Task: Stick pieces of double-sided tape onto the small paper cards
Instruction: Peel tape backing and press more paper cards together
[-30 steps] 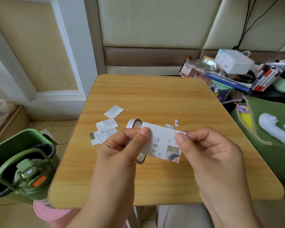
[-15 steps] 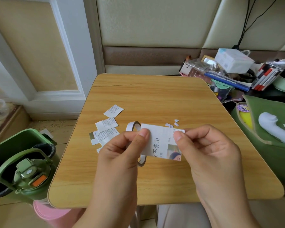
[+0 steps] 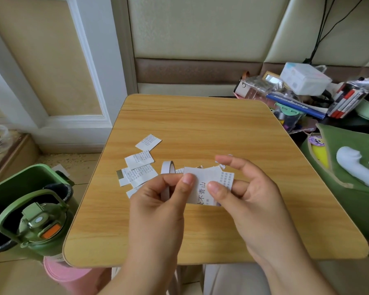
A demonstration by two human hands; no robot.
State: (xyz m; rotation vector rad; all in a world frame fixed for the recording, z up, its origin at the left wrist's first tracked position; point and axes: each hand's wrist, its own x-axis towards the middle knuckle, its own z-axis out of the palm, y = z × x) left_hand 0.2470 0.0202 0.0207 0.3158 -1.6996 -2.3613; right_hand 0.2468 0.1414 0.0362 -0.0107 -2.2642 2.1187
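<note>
One head-worn camera looks forward and down, close over the table [image 3: 200, 124]

Home room, likely a bedroom or study corner: small wooden folding table [image 3: 200, 124] pushed against a padded upholstered wall panel [image 3: 200, 28]. Right of table, stationery clutter with marker pens [image 3: 347, 101]; left of it, green water bottle [image 3: 38, 228] on the floor.

Bare forearms, no sleeves, pale trousers [image 3: 232, 279]

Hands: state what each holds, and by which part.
Left hand pinches the card at its left edge; right hand thumb presses its middle. Tape roll sits behind.
</note>
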